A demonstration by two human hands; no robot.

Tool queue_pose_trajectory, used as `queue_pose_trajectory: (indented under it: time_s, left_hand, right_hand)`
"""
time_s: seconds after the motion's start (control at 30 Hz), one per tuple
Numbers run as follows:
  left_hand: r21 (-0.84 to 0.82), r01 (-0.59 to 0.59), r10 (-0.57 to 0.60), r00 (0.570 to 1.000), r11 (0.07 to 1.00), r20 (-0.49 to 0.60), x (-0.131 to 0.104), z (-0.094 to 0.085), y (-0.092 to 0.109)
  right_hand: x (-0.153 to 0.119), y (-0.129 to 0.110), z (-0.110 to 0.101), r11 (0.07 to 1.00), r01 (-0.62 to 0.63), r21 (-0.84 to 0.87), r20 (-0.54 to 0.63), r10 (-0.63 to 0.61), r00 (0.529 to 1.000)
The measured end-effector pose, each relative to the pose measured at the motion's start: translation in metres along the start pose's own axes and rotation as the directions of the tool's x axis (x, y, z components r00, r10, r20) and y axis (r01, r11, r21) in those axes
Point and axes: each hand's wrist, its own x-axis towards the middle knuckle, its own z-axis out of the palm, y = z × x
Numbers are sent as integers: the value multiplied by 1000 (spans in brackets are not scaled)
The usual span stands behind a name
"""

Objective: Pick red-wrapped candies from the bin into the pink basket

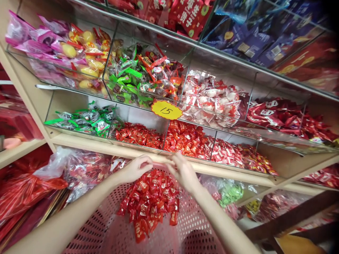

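A pink perforated basket (103, 225) sits below the shelves, with a heap of red wrapped candies (152, 197) inside. My left hand (139, 167) is over the basket's far left rim, beside the heap, its fingers curled together; whatever they may hold is hidden. On the other side, my right hand (182, 171) is at the far right rim, fingers bent and slightly apart, with nothing visible in them. Just beyond both hands, the lowest clear bins hold small red candies (184, 137) and more red candies (139, 135).
Clear bins above hold green-wrapped candies (127, 76), white-and-red packets (212, 97) and dark red packets (275, 113). A yellow tag (166, 110) reads 15. Bagged goods (84, 169) lie under the wooden shelf edge (238, 171). A dark wooden frame (291, 215) stands at lower right.
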Motion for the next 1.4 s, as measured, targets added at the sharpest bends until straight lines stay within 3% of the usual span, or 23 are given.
queue_pose_trajectory:
  time_s: [0.1, 0.23, 0.4, 0.63, 0.77, 0.83, 0.9, 0.97, 1.13, 1.23, 1.4]
  left_hand:
    - [9, 0, 0, 1000, 1000, 9, 0, 0, 0]
    - [19, -11, 11, 1000, 1000, 9, 0, 0, 0]
    - [22, -38, 38, 999, 999, 14, 0, -1, 1]
    - [29, -37, 37, 999, 999, 13, -2, -1, 1]
    - [23, -24, 24, 1000, 999, 9, -2, -1, 1]
    - [19, -19, 19, 1000, 1000, 5, -2, 0, 1]
    - [12, -18, 18, 1000, 1000, 0, -1, 1, 0]
    - [0, -9, 9, 1000, 1000, -3, -1, 1, -2]
    - [-52, 27, -28, 999, 998, -24, 1, 3, -6]
    - [-44, -20, 19, 999, 999, -26, 0, 2, -5]
    - [-43, -68, 67, 998, 997, -10, -3, 0, -6]
  right_hand:
    - [27, 27, -18, 976, -187, -110, -43, 183, 982]
    - [51, 57, -23, 892, -408, -194, 40, 423, 905]
    - [59, 70, -15, 892, -431, -134, 109, 445, 889]
    - [56, 73, -14, 900, -433, 48, 85, 428, 900]
    - [47, 62, -20, 888, -421, 183, -18, 432, 902]
    - [40, 46, -20, 841, -370, 395, -79, 432, 898]
    - [30, 27, -15, 706, -297, 643, -63, 435, 898]
    - [18, 7, -5, 552, -292, 781, 35, 428, 903]
    - [-5, -17, 32, 344, -404, 848, 242, 427, 871]
    - [-11, -20, 46, 322, -430, 843, 286, 409, 867]
    - [-13, -23, 50, 293, -477, 829, 339, 416, 844]
